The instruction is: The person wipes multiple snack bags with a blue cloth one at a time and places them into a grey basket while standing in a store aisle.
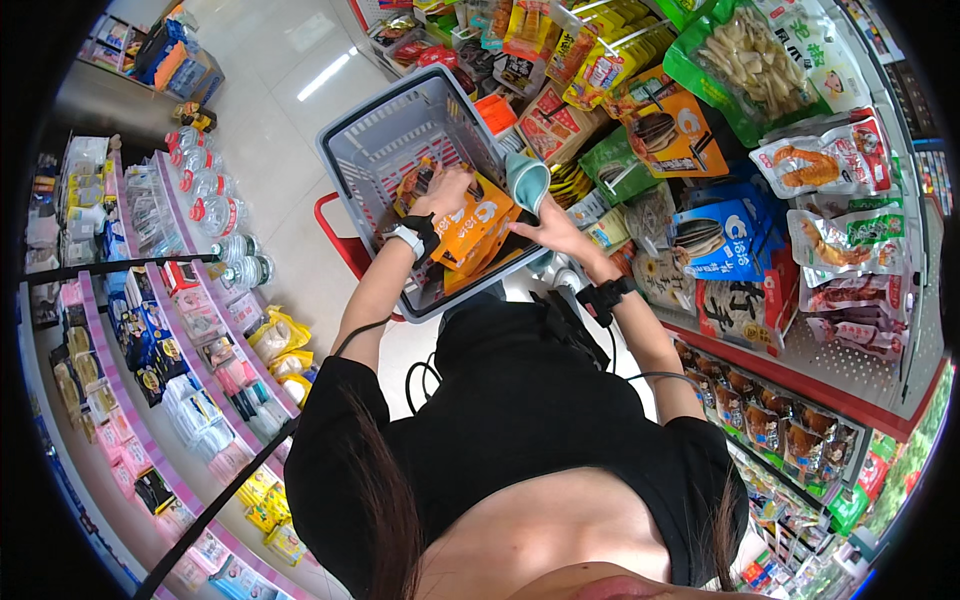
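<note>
A grey plastic shopping basket [345, 128] with slatted walls stands in front of me. Inside lie several orange sunflower seed packets [478, 222], overlapping at its near end. My left hand [447, 192] reaches into the basket, its fingers curled at the top of one packet and partly hidden. On the right side my right hand [553, 230] is at the basket's rim, thumb and forefinger spread apart. Its fingertips are close to a teal, cup-shaped piece [528, 182] at that rim; whether they touch it I cannot tell.
A snack display [680, 330] with bagged seeds, dried foods and packed meats runs along the right. Shelves [150, 400] of small packaged goods curve along the left. Several clear water bottles [220, 215] stand on the left floor. A red handle [325, 225] shows beside the basket.
</note>
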The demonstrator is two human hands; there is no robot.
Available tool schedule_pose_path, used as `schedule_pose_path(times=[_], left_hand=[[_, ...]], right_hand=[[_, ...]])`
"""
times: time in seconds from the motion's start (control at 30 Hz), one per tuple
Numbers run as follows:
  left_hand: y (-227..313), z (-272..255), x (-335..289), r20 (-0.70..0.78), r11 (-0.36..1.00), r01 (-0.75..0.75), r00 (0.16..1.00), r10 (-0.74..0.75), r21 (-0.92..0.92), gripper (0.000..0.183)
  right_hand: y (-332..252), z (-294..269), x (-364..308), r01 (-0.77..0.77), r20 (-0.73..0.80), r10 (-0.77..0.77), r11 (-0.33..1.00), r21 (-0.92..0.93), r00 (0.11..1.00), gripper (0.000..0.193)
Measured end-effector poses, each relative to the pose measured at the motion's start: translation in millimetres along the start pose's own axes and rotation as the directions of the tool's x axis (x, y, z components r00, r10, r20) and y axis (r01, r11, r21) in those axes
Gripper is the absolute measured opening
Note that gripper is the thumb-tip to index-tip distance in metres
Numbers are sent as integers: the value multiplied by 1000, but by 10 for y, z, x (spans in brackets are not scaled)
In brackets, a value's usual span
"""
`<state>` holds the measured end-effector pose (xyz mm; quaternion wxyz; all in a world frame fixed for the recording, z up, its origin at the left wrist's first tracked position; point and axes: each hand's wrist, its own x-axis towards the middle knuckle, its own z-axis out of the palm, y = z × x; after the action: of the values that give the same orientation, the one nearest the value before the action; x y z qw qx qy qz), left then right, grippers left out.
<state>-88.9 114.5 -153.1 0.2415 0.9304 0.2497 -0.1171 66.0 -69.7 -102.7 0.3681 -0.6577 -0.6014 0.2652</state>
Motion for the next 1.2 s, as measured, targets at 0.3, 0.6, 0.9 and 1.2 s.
schedule_pose_path(times=[0.3,0.6,0.9,1.2], left_hand=[[-47,-480,-562,-205,896,-275,955,214,-349,11],[579,-947,-901,-683,628,-535,730,6,-565,4],[1519,-921,-794,-535,155,-533,698,-476,-832,41],[1811,-705,-1088,146,-429,4,943,-299,-904,58]], right_hand=[[245,-143,214,-228,-352,210,974,-10,912,19],[-850,-820,310,-222,64,423,336,915,904,47],[-1139,-834,128,-99,500,-186,866,490,845,73],[-1090,-1233,-32,54,503,-270,914,403,821,45]])
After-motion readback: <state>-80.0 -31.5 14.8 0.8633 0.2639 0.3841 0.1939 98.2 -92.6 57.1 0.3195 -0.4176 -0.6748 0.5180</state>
